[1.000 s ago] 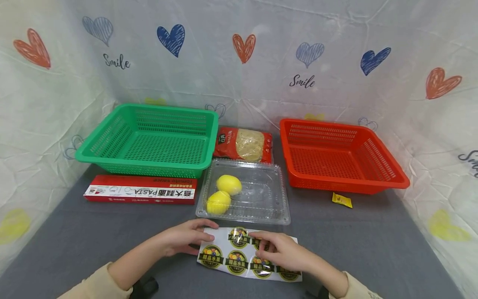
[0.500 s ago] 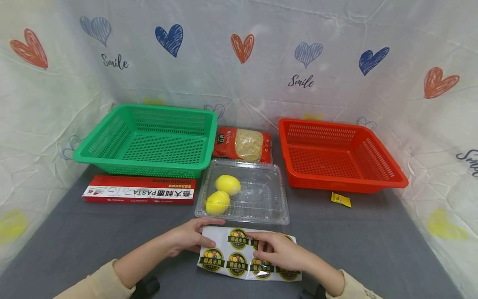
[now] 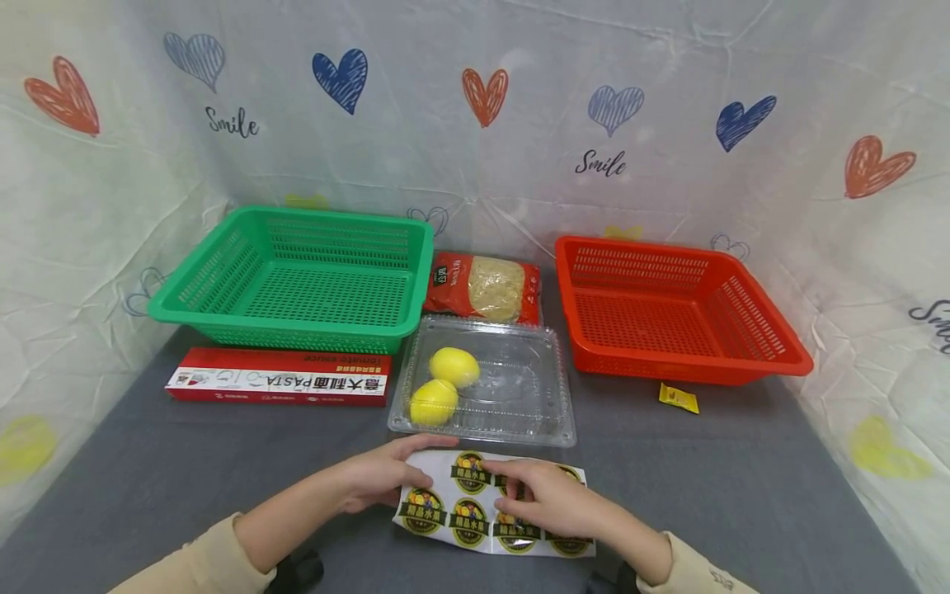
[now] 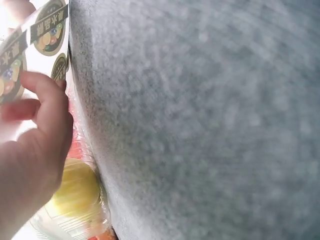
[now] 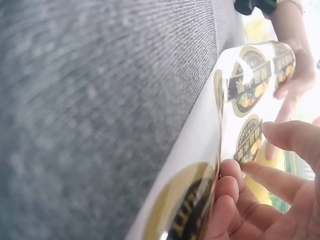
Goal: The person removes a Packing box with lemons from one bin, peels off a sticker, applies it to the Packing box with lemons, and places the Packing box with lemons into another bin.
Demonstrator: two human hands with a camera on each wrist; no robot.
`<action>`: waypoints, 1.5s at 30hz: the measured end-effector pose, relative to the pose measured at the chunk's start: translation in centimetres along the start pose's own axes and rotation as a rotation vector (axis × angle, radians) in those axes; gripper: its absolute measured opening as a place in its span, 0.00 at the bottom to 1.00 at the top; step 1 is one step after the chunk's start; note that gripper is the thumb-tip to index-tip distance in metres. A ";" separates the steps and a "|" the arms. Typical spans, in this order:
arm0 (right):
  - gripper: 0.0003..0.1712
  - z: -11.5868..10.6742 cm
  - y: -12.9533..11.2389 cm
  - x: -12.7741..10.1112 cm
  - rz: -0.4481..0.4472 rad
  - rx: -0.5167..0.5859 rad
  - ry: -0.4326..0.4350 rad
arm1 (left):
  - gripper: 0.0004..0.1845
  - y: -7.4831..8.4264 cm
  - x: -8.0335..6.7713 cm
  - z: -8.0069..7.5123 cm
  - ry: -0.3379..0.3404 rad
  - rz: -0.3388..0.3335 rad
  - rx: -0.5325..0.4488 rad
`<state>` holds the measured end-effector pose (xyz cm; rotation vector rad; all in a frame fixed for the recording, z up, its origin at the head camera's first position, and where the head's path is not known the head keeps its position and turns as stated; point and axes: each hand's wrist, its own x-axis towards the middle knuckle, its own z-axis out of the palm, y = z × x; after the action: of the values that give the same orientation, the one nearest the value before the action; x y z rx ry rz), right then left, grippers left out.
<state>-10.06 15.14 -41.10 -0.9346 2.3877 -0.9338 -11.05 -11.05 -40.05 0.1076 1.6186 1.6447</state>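
Baskets, pasta and lemons on a grey desk [image 3: 148, 462]

A green basket [image 3: 297, 280] and a red basket [image 3: 668, 305] flank a noodle bag [image 3: 484, 287]; a clear tray [image 3: 512, 388] holds two lemons [image 3: 444, 384], beside a pasta box [image 3: 278, 385]; a yellow sachet [image 3: 679, 398] lies near the red basket.

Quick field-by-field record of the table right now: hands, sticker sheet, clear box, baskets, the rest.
left hand: holds down the sticker sheet's left edge
right hand: fingers on the stickers, seemingly picking at one
sticker sheet: flat on the grey table, round fruit labels
clear box: lid closed, two lemons at its left side
green basket: back left, nothing in it
red basket: back right, nothing in it
pasta box: in front of green basket
noodle bag: between baskets
yellow sachet: in front of red basket
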 end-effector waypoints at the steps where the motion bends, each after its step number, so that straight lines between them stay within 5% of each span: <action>1: 0.27 0.0 -0.1 0.1 -0.007 -0.005 -0.002 | 0.31 0.0 0.0 0.0 -0.014 0.003 -0.002; 24: 0.31 0.7 -1.1 1.1 -0.070 -0.024 -0.017 | 0.30 0.0 -0.1 0.6 -0.046 -0.009 -0.043; 31: 0.30 0.9 -1.3 1.2 -0.128 -0.033 -0.028 | 0.25 -0.3 -0.1 1.1 0.026 0.039 0.097; 45: 0.28 1.3 -1.5 1.7 -0.256 -0.061 -0.003 | 0.25 -0.3 -0.1 1.4 0.043 0.144 0.131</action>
<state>-9.83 12.49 -41.12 -1.2879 2.3426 -0.9515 -9.99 -10.03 -40.03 0.2622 1.7868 1.6569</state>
